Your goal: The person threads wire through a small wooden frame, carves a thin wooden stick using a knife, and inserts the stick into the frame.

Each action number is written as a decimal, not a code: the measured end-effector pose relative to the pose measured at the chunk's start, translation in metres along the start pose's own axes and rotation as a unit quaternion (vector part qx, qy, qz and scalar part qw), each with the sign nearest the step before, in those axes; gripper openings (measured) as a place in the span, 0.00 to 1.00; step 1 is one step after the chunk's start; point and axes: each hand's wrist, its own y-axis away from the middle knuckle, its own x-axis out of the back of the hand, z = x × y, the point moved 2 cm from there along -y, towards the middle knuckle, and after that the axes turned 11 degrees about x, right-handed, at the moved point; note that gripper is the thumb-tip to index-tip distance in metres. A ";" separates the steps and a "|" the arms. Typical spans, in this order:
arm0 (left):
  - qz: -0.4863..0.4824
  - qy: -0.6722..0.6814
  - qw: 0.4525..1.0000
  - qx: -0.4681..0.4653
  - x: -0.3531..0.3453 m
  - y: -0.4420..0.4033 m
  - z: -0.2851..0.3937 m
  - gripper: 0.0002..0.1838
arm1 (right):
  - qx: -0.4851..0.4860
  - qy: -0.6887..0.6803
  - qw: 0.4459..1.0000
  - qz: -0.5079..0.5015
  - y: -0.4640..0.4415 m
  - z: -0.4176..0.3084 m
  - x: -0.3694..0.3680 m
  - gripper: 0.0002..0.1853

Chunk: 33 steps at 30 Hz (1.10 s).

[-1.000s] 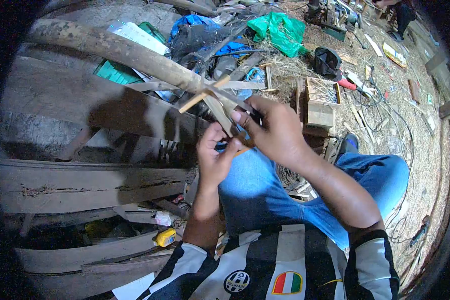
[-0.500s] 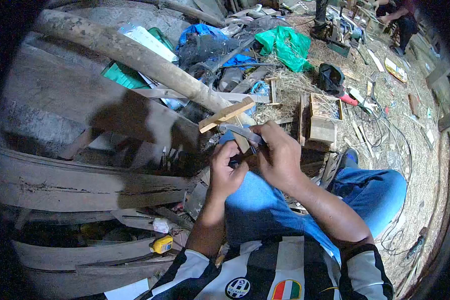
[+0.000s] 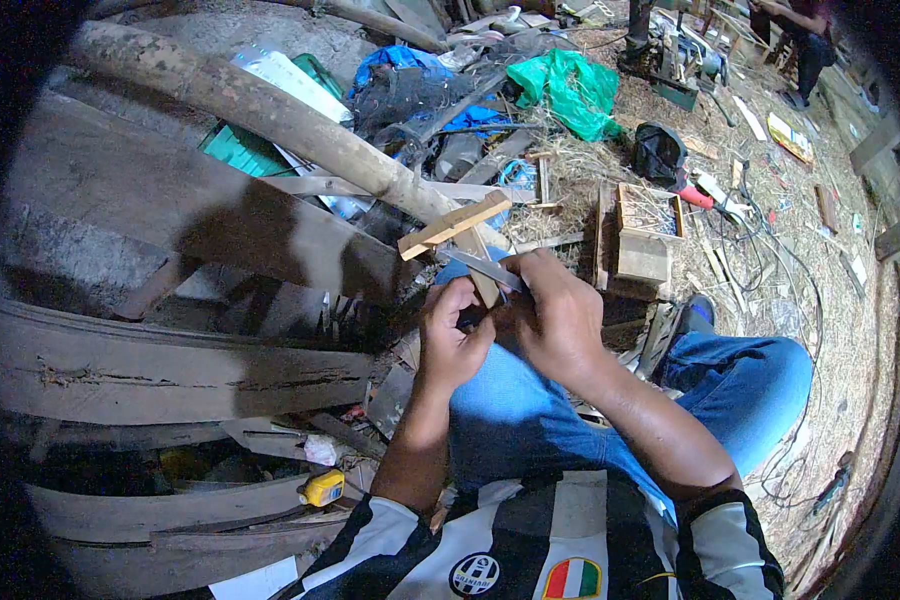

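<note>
Above my lap, my left hand (image 3: 448, 342) is closed around the lower end of a small wooden T-shaped piece (image 3: 458, 223). Its crosspiece points up to the right, and the narrow stem runs down between my hands. My right hand (image 3: 562, 312) grips a knife (image 3: 482, 266), its handle hidden in the fingers. The grey blade lies across the stem, just under the crosspiece. My two hands are close together, and the fingertips hide the lower end of the stem.
A bamboo pole (image 3: 260, 115) slants behind the work. At the right stands a wooden box (image 3: 645, 258) holding thin pieces. A green plastic bag (image 3: 570, 92), a yellow bottle (image 3: 322, 489) and planks (image 3: 180, 370) lie around. Another person (image 3: 815, 50) is at the far right.
The blade has turned slightly in my right hand and its face looks narrower. Both hands and the wooden piece stay in nearly the same place.
</note>
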 end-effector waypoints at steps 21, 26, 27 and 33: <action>0.008 0.001 0.999 0.054 0.004 0.007 -0.006 0.10 | 0.082 0.024 0.996 0.011 0.007 0.013 -0.006 0.16; 0.020 0.006 0.997 0.079 0.004 0.008 -0.010 0.12 | 0.090 0.022 0.996 0.017 0.007 0.014 -0.005 0.14; 0.020 0.006 0.997 0.079 0.004 0.009 -0.012 0.12 | 0.092 0.016 0.995 0.016 0.007 0.015 -0.005 0.15; -0.012 0.069 0.990 0.118 -0.001 0.004 0.009 0.12 | 0.080 -0.035 0.996 0.027 0.004 0.016 0.007 0.19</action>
